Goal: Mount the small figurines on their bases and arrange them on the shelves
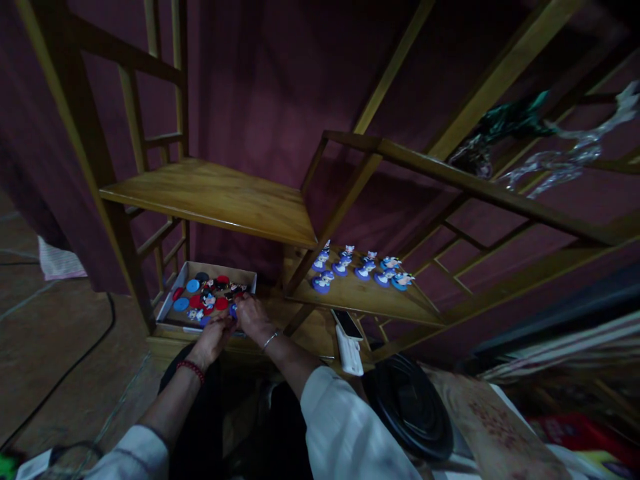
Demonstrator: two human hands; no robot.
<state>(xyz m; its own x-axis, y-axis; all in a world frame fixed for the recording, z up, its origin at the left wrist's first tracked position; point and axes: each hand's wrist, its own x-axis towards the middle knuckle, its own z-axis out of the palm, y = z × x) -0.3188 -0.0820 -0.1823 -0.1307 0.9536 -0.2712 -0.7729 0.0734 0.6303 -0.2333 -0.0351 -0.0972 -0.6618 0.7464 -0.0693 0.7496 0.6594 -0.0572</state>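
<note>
The left hand (214,339) and right hand (254,316) meet, fingers drawn in on a purple piece (233,311) at the box's (173,326) near right corner. Figures (366,268) stand in rows from the shelf's (390,303) left edge.

"What's before you?"
"My left fingers (225,325) and right fingers (243,305) hold a purple piece (233,311) at the box (241,274)."
"And rightward?"
"Figurines (343,267) stand on a wooden shelf (380,301)."

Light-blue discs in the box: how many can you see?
2: one light-blue disc in the left part of the box, another nearer the front and further left. Others may be hidden.
</note>
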